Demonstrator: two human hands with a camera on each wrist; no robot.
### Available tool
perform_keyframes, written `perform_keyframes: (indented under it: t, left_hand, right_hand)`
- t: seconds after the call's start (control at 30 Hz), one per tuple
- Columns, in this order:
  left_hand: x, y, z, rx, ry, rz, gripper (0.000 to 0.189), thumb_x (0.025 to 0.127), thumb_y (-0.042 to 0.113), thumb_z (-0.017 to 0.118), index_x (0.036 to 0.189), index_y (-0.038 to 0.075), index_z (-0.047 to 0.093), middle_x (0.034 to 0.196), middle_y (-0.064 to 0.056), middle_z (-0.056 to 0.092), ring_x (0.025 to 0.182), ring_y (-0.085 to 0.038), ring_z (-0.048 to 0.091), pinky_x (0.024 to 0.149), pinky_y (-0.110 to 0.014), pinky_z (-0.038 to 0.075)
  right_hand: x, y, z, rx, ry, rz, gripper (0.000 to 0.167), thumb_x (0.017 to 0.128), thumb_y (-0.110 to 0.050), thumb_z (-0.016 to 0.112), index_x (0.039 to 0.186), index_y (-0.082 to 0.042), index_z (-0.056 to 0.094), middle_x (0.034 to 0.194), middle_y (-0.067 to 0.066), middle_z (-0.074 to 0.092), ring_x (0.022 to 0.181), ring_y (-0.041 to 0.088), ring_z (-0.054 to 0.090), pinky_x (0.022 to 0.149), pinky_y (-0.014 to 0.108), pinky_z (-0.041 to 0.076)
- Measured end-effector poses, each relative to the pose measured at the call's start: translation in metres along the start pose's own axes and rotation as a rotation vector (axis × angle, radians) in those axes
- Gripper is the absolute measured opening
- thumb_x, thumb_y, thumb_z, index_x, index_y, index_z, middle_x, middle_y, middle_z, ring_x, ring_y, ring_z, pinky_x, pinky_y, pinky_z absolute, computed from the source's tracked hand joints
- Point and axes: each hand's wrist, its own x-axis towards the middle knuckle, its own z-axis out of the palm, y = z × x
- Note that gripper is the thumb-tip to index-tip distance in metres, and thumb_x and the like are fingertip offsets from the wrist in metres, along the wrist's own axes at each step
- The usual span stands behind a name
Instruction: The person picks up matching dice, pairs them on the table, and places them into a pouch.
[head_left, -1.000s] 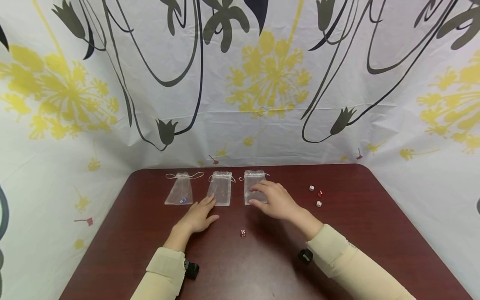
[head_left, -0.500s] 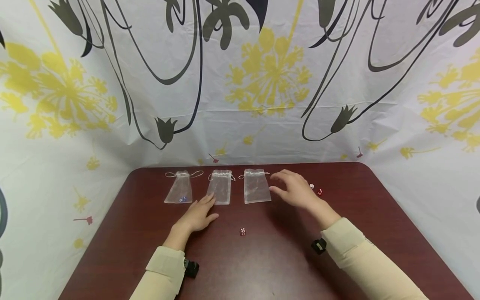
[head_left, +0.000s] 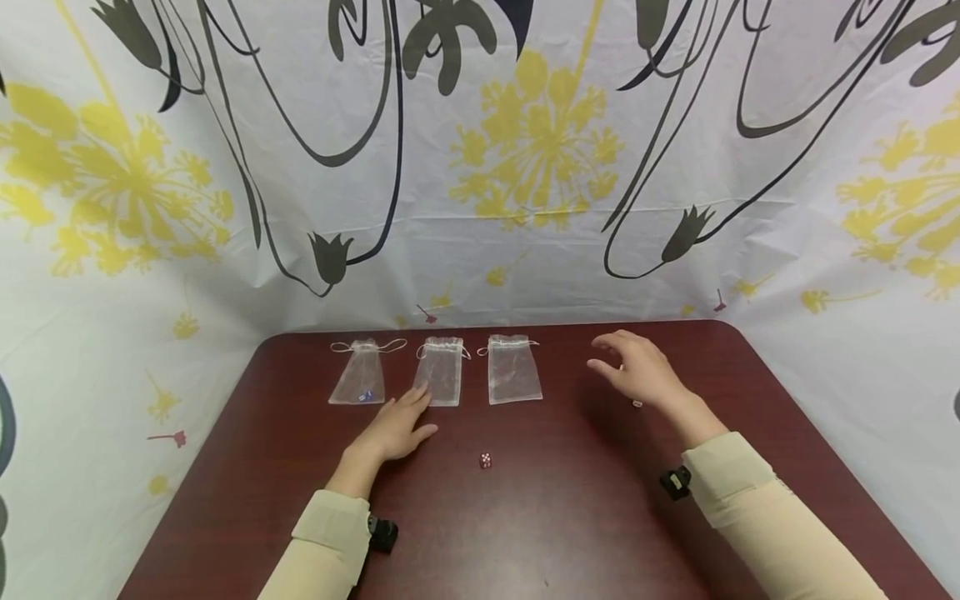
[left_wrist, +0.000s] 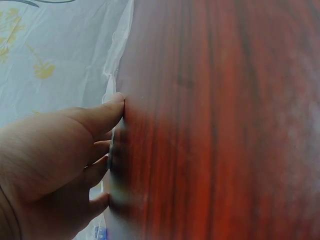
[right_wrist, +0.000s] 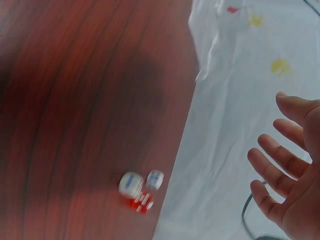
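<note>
My left hand (head_left: 393,427) lies on the table with its fingertips at the lower left corner of the middle sheer drawstring bag (head_left: 444,375). My right hand (head_left: 637,368) hovers over the table's right side, fingers spread and gently bent, holding nothing. Below it, the right wrist view shows a large-looking white die (right_wrist: 131,184), another white die (right_wrist: 155,179) and a red die (right_wrist: 142,202) close together; the hand mostly hides them in the head view. A lone red die (head_left: 486,460) rests near the table's middle.
The left sheer bag (head_left: 352,379) has blue dice (head_left: 365,397) inside near its bottom. A third sheer bag (head_left: 513,371) lies flat right of the middle one. Behind the dark red table (head_left: 480,533) hangs a patterned white cloth (head_left: 420,250).
My right hand has moved right, from over the right-hand bag to over the group of dice. My left hand has stayed in place at the middle bag.
</note>
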Motion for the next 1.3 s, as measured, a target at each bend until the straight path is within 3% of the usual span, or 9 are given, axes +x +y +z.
perform_keyframes:
  t: [0.43,0.7,1.03,1.3]
  left_hand:
    - [-0.001,0.000,-0.002,-0.003,0.004,-0.005,0.061,0.103,0.029,0.061,0.152,-0.002,0.040,0.163,-0.018,0.028,0.151,-0.035,0.025,0.120,-0.059,0.019]
    - [0.001,-0.001,0.000,0.006,0.004,-0.011,0.063,0.103,0.032,0.060,0.153,0.000,0.040,0.164,-0.016,0.028,0.151,-0.033,0.024,0.121,-0.057,0.018]
    - [-0.001,0.000,0.001,0.001,-0.006,-0.015,0.062,0.103,0.031,0.060,0.153,0.001,0.040,0.164,-0.016,0.028,0.151,-0.034,0.025,0.121,-0.057,0.018]
    - [-0.001,0.001,0.002,0.001,0.003,-0.006,0.061,0.103,0.029,0.061,0.151,-0.002,0.042,0.162,-0.018,0.030,0.150,-0.035,0.026,0.120,-0.058,0.019]
  right_hand:
    - [-0.013,0.058,-0.011,-0.015,0.023,0.096,0.032,0.094,-0.023,0.073,0.116,0.000,0.069,0.104,0.018,0.070,0.093,0.034,0.068,0.077,0.056,0.051]
    - [-0.027,0.087,0.000,-0.035,-0.078,0.163,0.038,0.097,-0.026,0.069,0.122,0.003,0.067,0.109,0.023,0.070,0.098,0.039,0.066,0.080,0.058,0.052]
    - [-0.038,0.104,0.017,-0.060,-0.136,0.192,0.035,0.095,-0.026,0.070,0.116,0.002,0.069,0.104,0.017,0.071,0.096,0.037,0.066,0.080,0.058,0.052]
    - [-0.039,0.105,0.018,-0.068,-0.147,0.181,0.027,0.093,-0.020,0.073,0.109,0.002,0.072,0.099,0.018,0.070,0.093,0.038,0.066,0.078,0.058,0.052]
